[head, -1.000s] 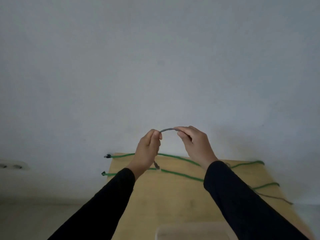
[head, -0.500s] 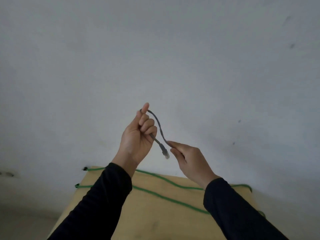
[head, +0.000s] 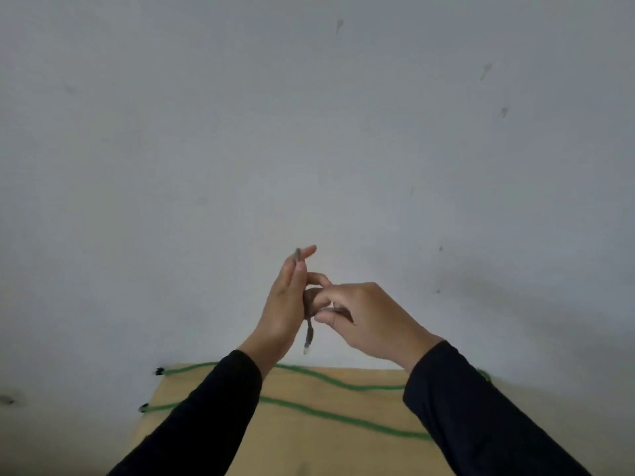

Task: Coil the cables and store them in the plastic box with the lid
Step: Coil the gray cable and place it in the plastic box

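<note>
Both hands are raised in front of the wall, above the table's far edge. My left hand (head: 287, 297) stands upright with its fingers extended, and a thin grey cable (head: 309, 333) runs around it; a bend of the cable shows at the fingertips. The cable's plug end hangs down below the palm. My right hand (head: 366, 316) pinches the grey cable beside the left palm. A green cable (head: 330, 413) lies in two long wavy runs across the wooden table (head: 309, 444). The plastic box is out of view.
The green cable's dark plugs stick out past the table's left edge (head: 159, 371). A plain grey-white wall fills the view behind the table. Black sleeves cover both forearms.
The hands have come close together and the view has tilted upward. The grey cable, held stretched between them before, now wraps around my left hand, with its plug dangling below.
</note>
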The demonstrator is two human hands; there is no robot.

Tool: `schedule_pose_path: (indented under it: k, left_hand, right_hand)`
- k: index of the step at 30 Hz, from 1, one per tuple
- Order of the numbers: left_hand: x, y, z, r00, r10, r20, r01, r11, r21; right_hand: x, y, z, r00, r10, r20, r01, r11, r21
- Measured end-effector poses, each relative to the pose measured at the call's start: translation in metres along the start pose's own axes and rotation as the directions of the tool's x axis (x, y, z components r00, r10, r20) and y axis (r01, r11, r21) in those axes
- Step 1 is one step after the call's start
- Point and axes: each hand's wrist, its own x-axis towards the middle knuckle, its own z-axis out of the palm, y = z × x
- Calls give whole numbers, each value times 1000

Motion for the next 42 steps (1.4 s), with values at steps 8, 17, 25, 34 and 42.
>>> schedule_pose_path:
  k: [8, 17, 25, 34, 42]
  left_hand:
    - [-15, 3, -20, 986, -20, 165, 0, 992, 124]
    - [-28, 20, -7, 936, -12, 352, 90, 974, -206]
    - [25, 71, -22, 991, 63, -115, -125, 730, -672]
    - [50, 44, -64, 905, 169, -391, -213, 974, -74]
    - [42, 53, -59, 959, -43, -280, -147, 769, -623]
  right_hand:
    - [7, 13, -47, 991, 132, 13, -127, 922, 366]
    - [35, 10, -42, 924, 230, -305, -49, 863, 503]
    - [27, 6, 20, 956, 131, -264, -83, 979, 184]
    - [10, -21, 21, 992, -120, -40, 117, 990, -74]
    - [16, -12, 3, 997, -48, -57, 47, 999, -21]
